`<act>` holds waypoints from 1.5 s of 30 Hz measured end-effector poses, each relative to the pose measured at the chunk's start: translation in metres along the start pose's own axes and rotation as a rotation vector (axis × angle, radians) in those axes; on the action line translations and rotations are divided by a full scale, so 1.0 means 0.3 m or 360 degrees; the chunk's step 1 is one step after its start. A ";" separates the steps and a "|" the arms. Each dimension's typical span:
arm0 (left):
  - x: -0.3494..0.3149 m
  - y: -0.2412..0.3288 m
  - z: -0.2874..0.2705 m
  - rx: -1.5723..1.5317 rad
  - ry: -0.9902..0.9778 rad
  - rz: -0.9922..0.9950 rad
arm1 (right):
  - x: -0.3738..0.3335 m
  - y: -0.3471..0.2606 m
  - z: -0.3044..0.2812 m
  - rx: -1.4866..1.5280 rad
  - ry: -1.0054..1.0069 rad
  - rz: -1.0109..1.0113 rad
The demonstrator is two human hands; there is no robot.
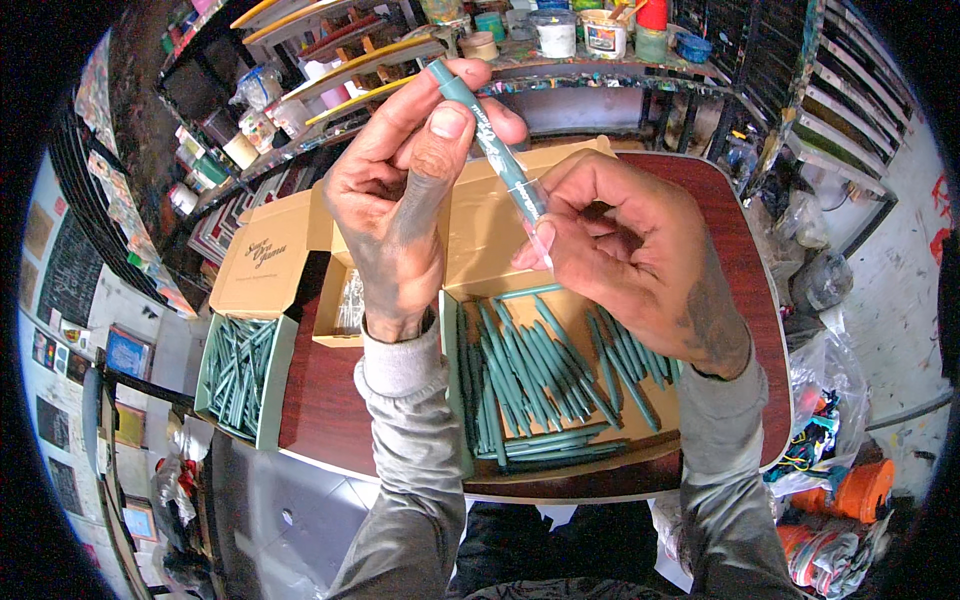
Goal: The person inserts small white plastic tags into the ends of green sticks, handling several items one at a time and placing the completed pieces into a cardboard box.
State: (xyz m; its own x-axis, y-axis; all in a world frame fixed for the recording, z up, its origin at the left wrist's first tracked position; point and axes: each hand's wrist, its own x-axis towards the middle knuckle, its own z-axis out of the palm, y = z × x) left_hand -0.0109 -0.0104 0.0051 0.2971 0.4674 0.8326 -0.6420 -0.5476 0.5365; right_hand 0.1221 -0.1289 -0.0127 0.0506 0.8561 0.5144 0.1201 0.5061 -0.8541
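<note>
My left hand (415,170) is raised above the table and pinches a teal pen (487,138) near its upper end, between thumb and fingers. White lettering runs along the pen, which slants down to the right. Around its lower end is a narrow clear plastic sleeve (540,240), held between the thumb and fingers of my right hand (645,250). Under my hands lies an open cardboard box (570,290) with many loose teal pens (530,370) in it. Dark smudges mark both hands.
At the left stands a lidded box (265,262) full of teal pens. A small carton (325,322) of clear or white pieces sits between the boxes on the dark red table (725,200). Paint tubs (555,35) crowd the back shelf; orange reels (865,490) lie at lower right.
</note>
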 end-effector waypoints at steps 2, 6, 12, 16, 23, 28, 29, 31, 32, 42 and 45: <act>0.000 -0.001 -0.002 0.0014 -0.0011 -0.0014 | 0.001 0.009 -0.004 -0.0019 -0.0029 -0.0021; -0.003 -0.007 -0.003 0.0021 0.0030 -0.0018 | 0.001 0.022 -0.008 -0.0052 -0.0031 -0.0063; 0.001 -0.011 -0.009 -0.0011 0.0030 0.0029 | 0.006 0.025 -0.006 0.0009 -0.0026 -0.0026; 0.004 -0.008 -0.013 -0.0034 -0.0013 0.0058 | 0.007 0.019 -0.012 -0.0028 -0.0081 0.0048; -0.003 -0.007 -0.004 -0.0019 0.0038 0.0025 | 0.003 0.002 -0.010 0.0053 -0.0091 0.0247; -0.001 -0.006 -0.006 -0.0051 0.0011 0.0019 | 0.005 -0.008 -0.012 0.0071 -0.0063 0.0288; -0.001 -0.006 -0.006 -0.0033 0.0013 0.0023 | 0.004 -0.010 -0.013 0.0047 -0.0041 0.0289; -0.001 -0.006 -0.005 -0.0014 0.0012 0.0036 | 0.004 -0.013 -0.013 -0.0033 -0.0008 0.0292; -0.001 -0.006 -0.003 -0.0024 0.0031 0.0041 | 0.002 -0.015 -0.014 -0.0087 0.0001 0.0294; -0.006 0.006 -0.003 0.0123 0.0014 0.0006 | -0.001 -0.019 -0.006 -0.0124 0.0050 0.0306; -0.007 0.008 -0.006 0.0167 0.0025 -0.0022 | -0.001 -0.011 0.003 0.0011 0.0079 0.0293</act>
State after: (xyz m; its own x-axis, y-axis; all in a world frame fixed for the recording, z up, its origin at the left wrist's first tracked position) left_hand -0.0144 -0.0115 0.0044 0.2939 0.4855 0.8233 -0.5604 -0.6103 0.5599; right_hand 0.1207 -0.1306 -0.0102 0.1197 0.9281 0.3526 0.0973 0.3425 -0.9345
